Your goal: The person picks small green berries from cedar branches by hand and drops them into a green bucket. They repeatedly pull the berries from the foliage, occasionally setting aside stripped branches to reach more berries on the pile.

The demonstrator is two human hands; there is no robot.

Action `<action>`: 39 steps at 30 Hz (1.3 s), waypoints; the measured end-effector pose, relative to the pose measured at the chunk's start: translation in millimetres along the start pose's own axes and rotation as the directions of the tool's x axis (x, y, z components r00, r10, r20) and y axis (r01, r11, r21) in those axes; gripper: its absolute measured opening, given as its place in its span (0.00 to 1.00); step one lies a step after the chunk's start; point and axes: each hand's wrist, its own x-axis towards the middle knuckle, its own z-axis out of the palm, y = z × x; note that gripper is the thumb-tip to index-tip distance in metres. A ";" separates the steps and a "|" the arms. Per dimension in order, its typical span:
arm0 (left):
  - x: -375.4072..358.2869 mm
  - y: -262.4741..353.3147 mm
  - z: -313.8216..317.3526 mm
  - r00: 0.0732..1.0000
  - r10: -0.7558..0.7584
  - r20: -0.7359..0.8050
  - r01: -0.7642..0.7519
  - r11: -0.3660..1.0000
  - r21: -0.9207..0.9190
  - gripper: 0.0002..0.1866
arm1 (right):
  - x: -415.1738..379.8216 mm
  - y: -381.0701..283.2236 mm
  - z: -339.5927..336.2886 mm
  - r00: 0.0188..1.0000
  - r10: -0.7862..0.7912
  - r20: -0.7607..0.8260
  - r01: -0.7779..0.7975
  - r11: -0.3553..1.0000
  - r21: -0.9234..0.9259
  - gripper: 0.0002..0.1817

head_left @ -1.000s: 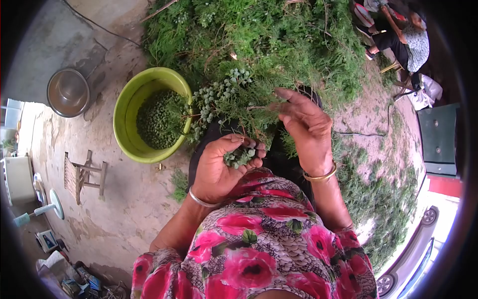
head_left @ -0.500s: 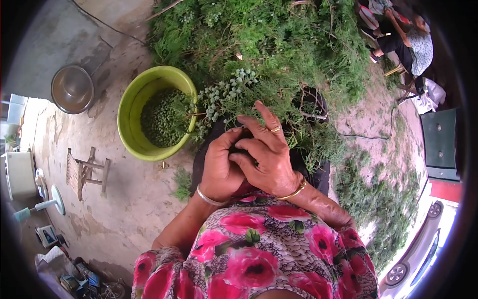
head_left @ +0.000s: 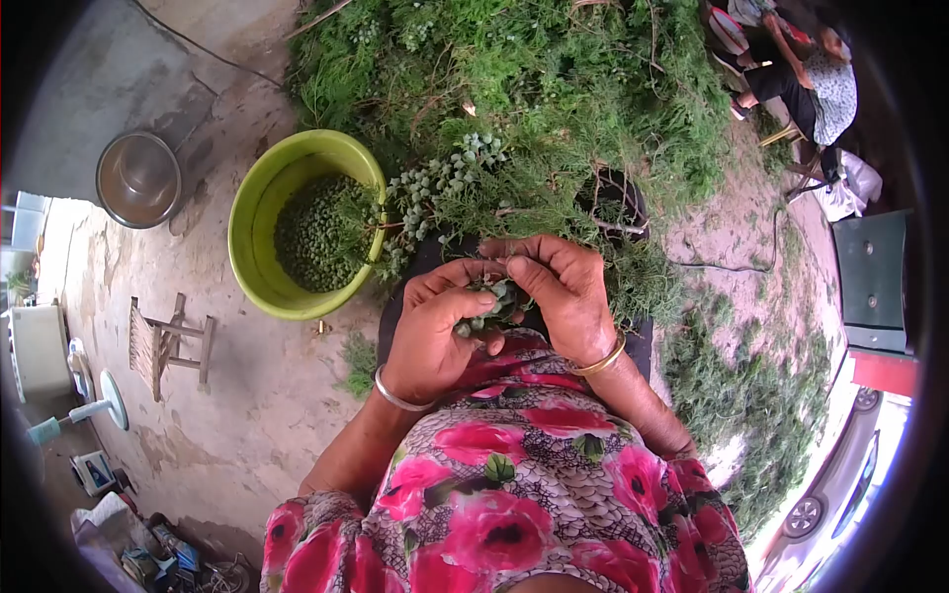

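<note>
My left hand (head_left: 430, 326), with a silver bangle, is curled around a small handful of pale green cones (head_left: 502, 304). My right hand (head_left: 573, 296), with a gold bangle, pinches at the top of these cones; its fingertips meet those of the left hand and partly hide what is pinched. Just beyond my hands lies a branch bearing clusters of bluish-green cones (head_left: 435, 193) and feathery leaves. It leans against a yellow-green bucket (head_left: 247, 232) at the left, which holds many picked green cones (head_left: 316, 232). Dark cloth (head_left: 395, 321) covers my lap.
A large heap of cut evergreen branches (head_left: 514, 79) spreads ahead. A metal basin (head_left: 138, 178) and a small wooden stool (head_left: 168, 346) stand at the left. Another person (head_left: 825, 99) sits at the upper right. More greenery (head_left: 741, 405) lies on the right, near a parked car (head_left: 830, 494).
My hands have drawn apart slightly and turned, so the cones between them now show. My right fingers, raised and spread earlier, have curled into a pinch.
</note>
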 end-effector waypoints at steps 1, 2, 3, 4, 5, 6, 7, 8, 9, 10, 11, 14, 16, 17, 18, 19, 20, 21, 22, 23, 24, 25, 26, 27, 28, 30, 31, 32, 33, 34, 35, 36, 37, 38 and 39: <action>-0.1 0.0 -0.2 1.000 0.001 -0.001 -0.001 1.000 0.000 0.10 | 0.0 1.7 -0.1 0.999 -0.053 -0.002 0.053 0.993 -0.110 0.06; -0.1 0.2 -0.8 0.999 -0.025 -0.027 0.025 1.000 0.009 0.09 | -0.1 3.9 -0.1 0.994 -0.106 0.001 0.104 0.970 -0.218 0.06; -0.2 0.2 -1.7 0.997 -0.050 -0.054 0.051 0.999 0.018 0.07 | -0.1 8.8 0.5 0.994 -0.107 0.001 0.104 0.970 -0.217 0.06; 0.4 -0.9 -4.1 0.997 -0.049 -0.055 0.050 0.999 0.019 0.07 | -0.1 15.3 2.0 0.980 -0.199 -0.009 0.187 0.938 -0.291 0.06; 1.9 -3.5 -8.1 0.999 -0.037 0.013 0.037 0.998 0.058 0.07 | 0.2 17.6 3.8 0.957 -0.290 -0.013 0.265 0.893 -0.365 0.06; 3.2 -5.8 -11.4 0.996 -0.029 0.080 0.021 0.995 0.097 0.07 | -0.4 14.8 5.0 0.957 -0.290 -0.014 0.266 0.893 -0.364 0.06; 4.3 -7.4 -13.5 0.996 -0.029 0.081 0.021 0.995 0.098 0.07 | -1.3 7.6 6.7 0.972 -0.217 -0.093 0.173 0.922 -0.345 0.05; 5.4 -9.0 -15.2 0.991 -0.018 0.131 0.016 1.000 0.017 0.07 | -1.8 3.6 7.1 0.976 -0.139 -0.170 0.079 0.944 -0.319 0.05; 5.9 -9.8 -15.7 0.984 -0.003 0.179 0.015 0.998 -0.064 0.07 | -0.3 4.9 3.0 0.975 -0.140 -0.172 0.079 0.945 -0.319 0.05; 6.2 -8.7 -13.9 0.984 -0.003 0.179 0.015 0.998 -0.063 0.07 | 2.6 7.3 -4.2 0.958 -0.196 -0.211 0.124 0.943 -0.310 0.05; 6.7 -6.5 -10.8 0.994 -0.045 0.098 0.067 0.969 -0.237 0.07 | 4.0 8.7 -9.1 0.935 -0.250 -0.251 0.170 0.938 -0.302 0.06; 11.4 -5.9 -13.5 0.996 -0.087 0.009 0.083 0.899 -0.431 0.08 | -2.2 -0.8 -12.3 0.907 -0.355 -0.228 0.243 0.882 -0.404 0.08; 12.0 -10.1 -15.1 0.997 -0.079 -0.008 0.067 0.888 -0.455 0.08 | -4.1 -0.2 -13.4 0.894 -0.398 -0.207 0.253 0.827 -0.502 0.09; 9.7 -13.5 -14.5 0.999 0.030 -0.017 -0.034 0.946 -0.324 0.08 | -3.7 1.8 -12.3 0.869 -0.487 -0.090 0.359 0.744 -0.564 0.10; 8.8 -16.0 -14.7 0.990 0.139 -0.010 -0.138 0.973 -0.186 0.09 | -3.3 4.0 -10.6 0.827 -0.561 0.033 0.462 0.646 -0.607 0.11; 10.5 -18.4 -19.0 0.991 0.136 -0.008 -0.135 0.973 -0.185 0.09 | -3.0 6.1 -7.3 0.828 -0.560 0.030 0.460 0.647 -0.608 0.11; 13.2 -20.4 -25.5 0.988 0.153 0.037 -0.148 0.982 -0.114 0.09 | -2.2 8.5 -3.2 0.835 -0.549 0.037 0.456 0.653 -0.604 0.12; 14.6 -20.9 -28.4 0.982 0.168 0.083 -0.165 0.985 -0.043 0.10 | -1.4 11.4 -1.6 0.842 -0.538 0.045 0.453 0.659 -0.600 0.12; 14.4 -21.4 -27.2 0.982 0.168 0.084 -0.165 0.985 -0.043 0.10 | 0.8 17.9 -2.7 0.831 -0.555 0.048 0.467 0.648 -0.602 0.11; 12.9 -19.2 -22.3 0.989 0.136 0.064 -0.130 0.987 -0.095 0.10 | 2.3 19.8 -4.2 0.830 -0.555 0.049 0.469 0.648 -0.601 0.11; 10.9 -16.5 -18.3 0.994 0.103 0.045 -0.095 0.984 -0.149 0.09 | 3.4 21.0 -6.5 0.840 -0.540 0.052 0.466 0.669 -0.579 0.10; 8.5 -13.0 -15.5 0.994 0.103 0.044 -0.096 0.984 -0.149 0.09 | 3.6 21.3 -7.9 0.850 -0.524 0.055 0.461 0.689 -0.559 0.09; 6.1 -9.3 -13.1 0.998 0.061 0.034 -0.058 0.995 -0.075 0.09 | 2.7 20.7 -7.9 0.850 -0.523 0.056 0.461 0.690 -0.558 0.09; 4.8 -7.5 -12.1 1.000 0.018 0.021 -0.018 1.000 -0.002 0.08 | 1.1 18.9 -7.5 0.919 -0.393 0.007 0.357 0.826 -0.436 0.08; 4.6 -7.3 -12.1 1.000 0.018 0.020 -0.018 1.000 -0.003 0.08 | -0.3 16.5 -7.0 0.969 -0.248 -0.021 0.231 0.926 -0.300 0.06; 5.1 -6.9 -12.2 0.997 -0.025 0.070 0.021 0.998 0.058 0.07 | -3.6 5.0 -5.2 0.986 -0.165 -0.001 0.157 0.939 -0.305 0.05; 6.1 -6.8 -12.8 0.997 -0.026 0.071 0.021 0.998 0.058 0.07 | -4.4 1.7 -4.4 0.996 -0.083 0.019 0.085 0.947 -0.311 0.04; 7.3 -7.4 -14.2 0.995 -0.088 0.051 0.089 0.996 -0.030 0.06 | -4.3 2.7 -3.1 0.996 -0.083 0.019 0.085 0.947 -0.311 0.04; 8.1 -8.3 -15.7 0.988 -0.151 0.037 0.155 0.981 -0.119 0.06 | -4.0 4.5 -1.2 0.987 -0.159 -0.029 0.142 0.938 -0.316 0.03; 7.8 -9.1 -18.0 0.988 -0.152 0.037 0.155 0.981 -0.119 0.06 | -3.9 5.5 0.0 0.969 -0.234 -0.076 0.198 0.925 -0.324 0.03; 6.8 -9.6 -21.2 0.987 -0.120 0.103 0.135 0.979 -0.152 0.05 | -2.9 3.8 -0.9 0.969 -0.234 -0.076 0.198 0.925 -0.324 0.03; 5.7 -8.6 -24.7 0.982 -0.086 0.167 0.117 0.975 -0.186 0.05 | -0.6 0.6 -3.2 0.957 -0.249 -0.152 0.193 0.931 -0.309 0.03; 3.7 -2.7 -27.5 0.982 -0.086 0.166 0.117 0.975 -0.187 0.05 | 1.5 -1.3 -6.4 0.938 -0.261 -0.227 0.190 0.937 -0.292 0.03; 0.9 7.0 -31.4 0.992 0.119 0.048 -0.117 0.992 -0.039 0.06 | 1.8 1.7 -12.7 0.934 -0.275 -0.228 0.191 0.924 -0.331 0.03; -0.8 16.9 -39.0 0.943 0.331 -0.035 -0.324 0.937 0.131 0.08 | -0.3 0.2 -16.4 0.934 -0.271 -0.232 0.186 0.925 -0.332 0.03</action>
